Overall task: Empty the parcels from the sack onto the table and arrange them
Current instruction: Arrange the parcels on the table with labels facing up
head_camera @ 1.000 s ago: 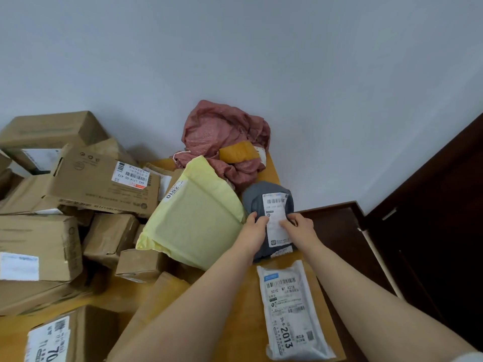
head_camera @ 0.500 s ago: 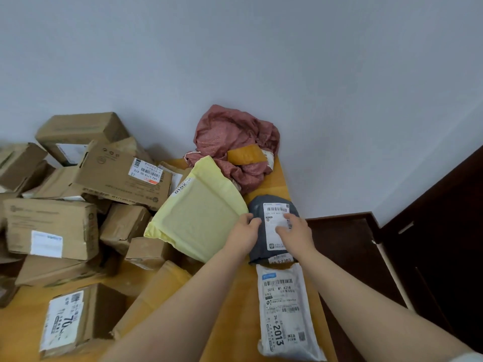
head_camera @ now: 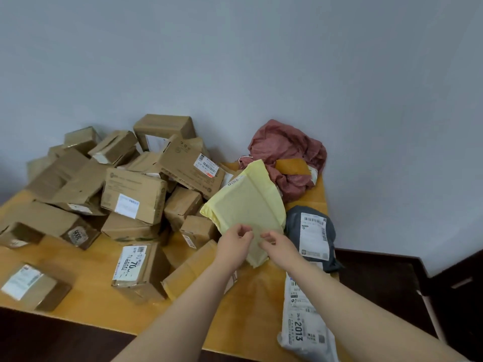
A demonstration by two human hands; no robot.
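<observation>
Left hand (head_camera: 235, 245) and right hand (head_camera: 281, 244) at the near edge of the yellow padded mailer (head_camera: 248, 202), leaning on the cardboard boxes (head_camera: 134, 194) beside the grey poly mailer (head_camera: 291, 226); fingers (head_camera: 246, 231) loosely curled, hold or mere touch impossible to tell. Pinch both near corners, lift clear, lay flat on bare worktop (head_camera: 248, 304).

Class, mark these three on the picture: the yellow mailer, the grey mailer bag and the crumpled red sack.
yellow mailer (head_camera: 245, 205), head view, on its flat yellow face
grey mailer bag (head_camera: 313, 236), head view, on its white shipping label
red sack (head_camera: 285, 145), head view, on its crumpled upper folds
</observation>
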